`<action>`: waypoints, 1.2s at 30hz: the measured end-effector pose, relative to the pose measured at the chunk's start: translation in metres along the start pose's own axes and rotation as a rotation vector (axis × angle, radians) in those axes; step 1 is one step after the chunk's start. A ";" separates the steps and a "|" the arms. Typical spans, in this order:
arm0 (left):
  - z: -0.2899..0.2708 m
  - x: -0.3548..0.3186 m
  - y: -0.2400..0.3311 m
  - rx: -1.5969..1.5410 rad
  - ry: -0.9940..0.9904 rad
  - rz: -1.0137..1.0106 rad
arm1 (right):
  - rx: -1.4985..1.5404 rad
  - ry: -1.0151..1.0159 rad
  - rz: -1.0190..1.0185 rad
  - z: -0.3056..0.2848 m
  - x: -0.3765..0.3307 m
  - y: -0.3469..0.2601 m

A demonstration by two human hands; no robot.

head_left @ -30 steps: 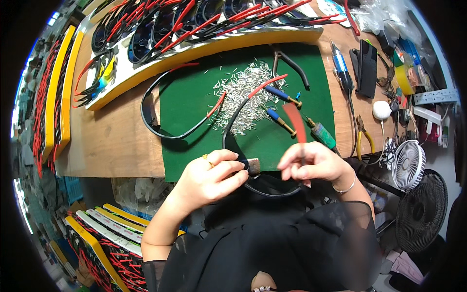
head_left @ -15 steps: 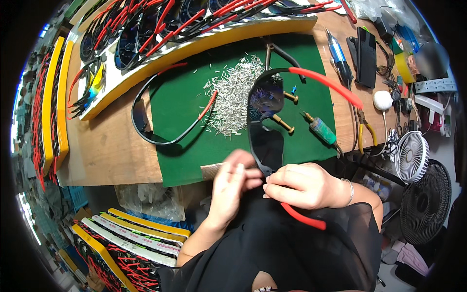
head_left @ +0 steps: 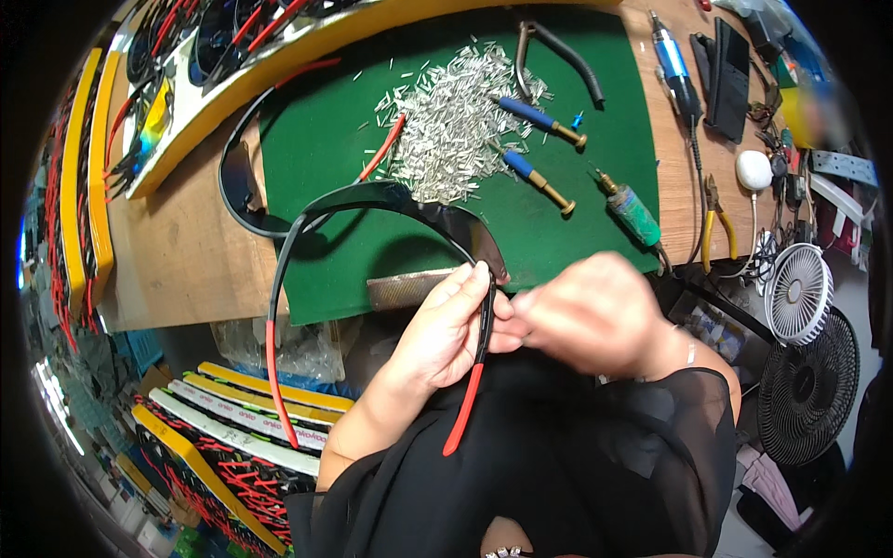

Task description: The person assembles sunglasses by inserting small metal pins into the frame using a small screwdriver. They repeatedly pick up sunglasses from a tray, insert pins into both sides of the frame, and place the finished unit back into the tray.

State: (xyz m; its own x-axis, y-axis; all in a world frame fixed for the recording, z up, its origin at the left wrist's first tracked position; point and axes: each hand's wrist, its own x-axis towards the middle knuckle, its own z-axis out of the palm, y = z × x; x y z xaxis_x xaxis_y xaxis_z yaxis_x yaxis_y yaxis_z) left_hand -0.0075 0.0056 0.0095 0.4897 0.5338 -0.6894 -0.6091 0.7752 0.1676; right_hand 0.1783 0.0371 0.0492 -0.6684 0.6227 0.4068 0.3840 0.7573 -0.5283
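The left hand (head_left: 446,330) has its grip clamped on the black temple arm of a pair of black sunglasses (head_left: 391,200), just below the hinge, thumb and fingers pinching the arm where it meets the lens. The right hand (head_left: 591,312) sits just beside it, fingertips pressed together at the same hinge; whether they pinch something small there I cannot tell. The glasses hang in the air over the lap, red arm tips (head_left: 462,409) pointing down toward the body. To work the hinge well, I judge the left grip should hold the arm steady and close to the joint while the right works in small, square motions. Beyond the grip lies the green mat (head_left: 558,232) on the desk (head_left: 186,270), then a pile of small metal pins (head_left: 446,121), two blue-handled tools (head_left: 530,177), and another pair of glasses (head_left: 246,195) further off to the left
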 end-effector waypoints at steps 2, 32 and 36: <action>-0.005 0.001 0.003 -0.059 -0.164 -0.040 | -0.058 0.073 0.179 -0.015 -0.002 0.015; -0.003 0.017 -0.022 0.392 0.187 0.288 | 0.151 -0.078 0.556 0.018 -0.025 0.002; -0.002 0.017 -0.025 0.413 0.206 0.323 | 0.105 -0.099 0.543 0.016 -0.024 0.000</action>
State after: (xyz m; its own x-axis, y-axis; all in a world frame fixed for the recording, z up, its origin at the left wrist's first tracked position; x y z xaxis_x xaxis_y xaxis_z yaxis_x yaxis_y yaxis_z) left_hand 0.0147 -0.0048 -0.0080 0.1615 0.7210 -0.6738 -0.3923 0.6734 0.6266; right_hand 0.1840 0.0195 0.0278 -0.4509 0.8925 -0.0141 0.6278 0.3059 -0.7157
